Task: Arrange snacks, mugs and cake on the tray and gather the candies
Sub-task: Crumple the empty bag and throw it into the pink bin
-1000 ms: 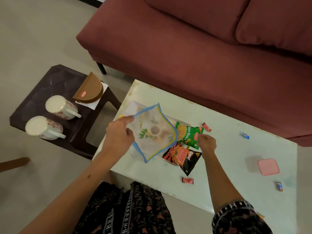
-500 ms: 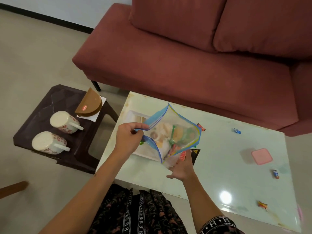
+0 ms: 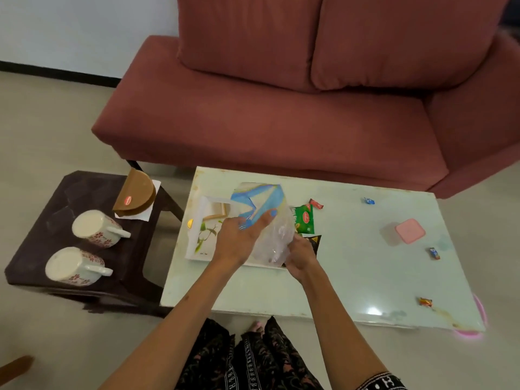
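My left hand (image 3: 240, 237) grips the blue-edged top of a clear zip bag (image 3: 267, 220) held above a white tray (image 3: 201, 235) on the pale table (image 3: 351, 271). My right hand (image 3: 301, 253) holds the bag's lower side. A green snack packet (image 3: 305, 218) and a black snack packet (image 3: 315, 242) lie just right of the bag. Wrapped candies lie scattered: a red candy (image 3: 315, 204), a blue candy (image 3: 369, 201), another candy (image 3: 434, 253) and an orange candy (image 3: 425, 302). Two white floral mugs (image 3: 95, 228) (image 3: 74, 266) and a half-round cake (image 3: 136, 197) sit on the dark side table.
A dark side table (image 3: 36, 249) stands left of the pale table. A pink lidded box (image 3: 409, 230) rests at the table's right. A red sofa (image 3: 281, 114) runs behind. A small yellow thing (image 3: 190, 223) lies by the tray's left edge.
The view has tilted up and shifted. The bag has turned, its open blue top now pointing away, and my right hand has moved from under the bag to hold its lower side.
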### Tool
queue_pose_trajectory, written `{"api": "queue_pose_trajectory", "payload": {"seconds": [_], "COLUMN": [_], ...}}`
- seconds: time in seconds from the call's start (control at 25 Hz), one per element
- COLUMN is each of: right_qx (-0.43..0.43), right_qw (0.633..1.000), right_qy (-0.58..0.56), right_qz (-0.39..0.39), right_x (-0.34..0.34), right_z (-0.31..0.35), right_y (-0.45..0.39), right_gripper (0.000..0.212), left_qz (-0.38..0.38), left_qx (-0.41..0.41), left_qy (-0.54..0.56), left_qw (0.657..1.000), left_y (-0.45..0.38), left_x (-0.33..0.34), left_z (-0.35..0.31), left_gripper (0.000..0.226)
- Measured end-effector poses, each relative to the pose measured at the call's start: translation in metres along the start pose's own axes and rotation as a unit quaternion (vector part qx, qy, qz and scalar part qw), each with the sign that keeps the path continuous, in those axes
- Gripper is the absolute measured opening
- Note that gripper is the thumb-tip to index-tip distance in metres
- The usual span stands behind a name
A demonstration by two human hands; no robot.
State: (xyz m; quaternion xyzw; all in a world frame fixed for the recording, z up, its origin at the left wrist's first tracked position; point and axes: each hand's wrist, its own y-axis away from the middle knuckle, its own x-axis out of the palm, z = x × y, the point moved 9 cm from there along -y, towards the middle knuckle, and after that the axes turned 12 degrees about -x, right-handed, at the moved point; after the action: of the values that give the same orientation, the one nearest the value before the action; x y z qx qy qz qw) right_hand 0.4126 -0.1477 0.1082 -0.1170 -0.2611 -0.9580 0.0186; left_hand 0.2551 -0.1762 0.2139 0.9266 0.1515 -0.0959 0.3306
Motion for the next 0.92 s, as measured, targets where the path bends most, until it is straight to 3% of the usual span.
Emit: {"api": "queue_pose_trajectory", "payload": {"seconds": [0.12,0.28,0.4,0.48,0.56,0.68,0.76,0.88,0.92], "right_qx": [-0.076,-0.144,-0.172,-0.172,-0.169,-0.159,-0.153,-0.119,-0.075], "right_qw": [0.996,0.984,0.974,0.972,0.969,0.97,0.976,0.984,0.99], "right_qy": [0.024,0.044,0.08,0.098,0.126,0.142,0.14,0.118,0.095], "right_qz": [0.032,0.095,0.126,0.123,0.128,0.119,0.068,-0.061,-0.067], "right_x": [0.021,0.037,0.035,0.026,0.019,0.005,-0.013,-0.064,-0.08], "right_z": [0.022,0.029,0.026,0.023,0.028,0.036,0.044,0.055,0.051], "right_y": [0.028,0.059,0.074,0.083,0.093,0.097,0.095,0.093,0.093], "right_gripper": [0.036,0.021,0.026,0.026,0.024,0.046,0.053,0.03,0.028], "left_qz": [-0.021,-0.027,-0.005,0.024,0.05,0.044,0.019,-0.058,-0.079], "left_qx": [-0.019,-0.011,-0.013,-0.026,-0.047,-0.022,0.019,0.064,0.073], "left_qy": [0.014,0.065,0.075,0.071,0.083,0.08,0.078,0.085,0.081], "left_qw": [1.0,0.997,0.997,0.997,0.994,0.996,0.997,0.993,0.991], "left_y": [0.006,0.014,0.02,0.026,0.031,0.033,0.038,0.049,0.053], "left_x": [0.003,0.004,0.014,0.026,0.039,0.048,0.054,0.066,0.073], "left_z": [0.01,0.031,0.046,0.054,0.058,0.048,0.034,0.015,0.01], "left_gripper": [0.05,0.074,0.097,0.1,0.089,0.05,0.023,0.021,0.022]}}
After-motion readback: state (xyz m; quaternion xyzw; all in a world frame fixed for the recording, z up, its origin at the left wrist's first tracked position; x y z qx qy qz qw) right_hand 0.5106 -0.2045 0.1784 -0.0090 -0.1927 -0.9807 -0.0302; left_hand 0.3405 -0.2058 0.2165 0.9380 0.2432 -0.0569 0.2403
